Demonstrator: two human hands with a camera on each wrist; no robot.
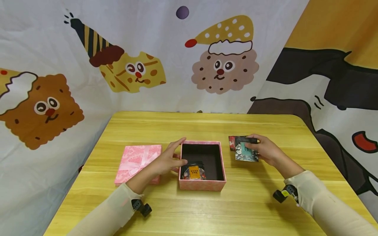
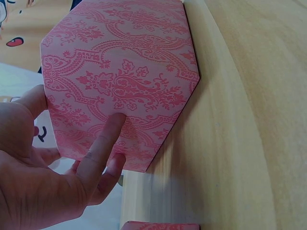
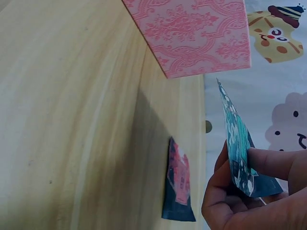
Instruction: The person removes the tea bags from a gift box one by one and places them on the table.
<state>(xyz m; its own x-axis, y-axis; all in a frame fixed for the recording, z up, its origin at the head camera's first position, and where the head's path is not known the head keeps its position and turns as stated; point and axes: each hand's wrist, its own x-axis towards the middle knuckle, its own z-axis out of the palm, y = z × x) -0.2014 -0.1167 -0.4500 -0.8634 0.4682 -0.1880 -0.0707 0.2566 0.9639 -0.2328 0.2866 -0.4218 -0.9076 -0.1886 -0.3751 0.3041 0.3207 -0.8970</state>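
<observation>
Teal-labelled packet pinched in right hand, long axis toward box touched by spread left hand.

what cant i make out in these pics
Head view: part of the lid, covered by the left arm.
Head view: part of the red packet, behind the held packet.
Head view: finer print on the orange-labelled packet, too small.
Left wrist view: most of the lid, cut off by the bottom edge.
Right wrist view: inside the box, hidden by its wall.
</observation>
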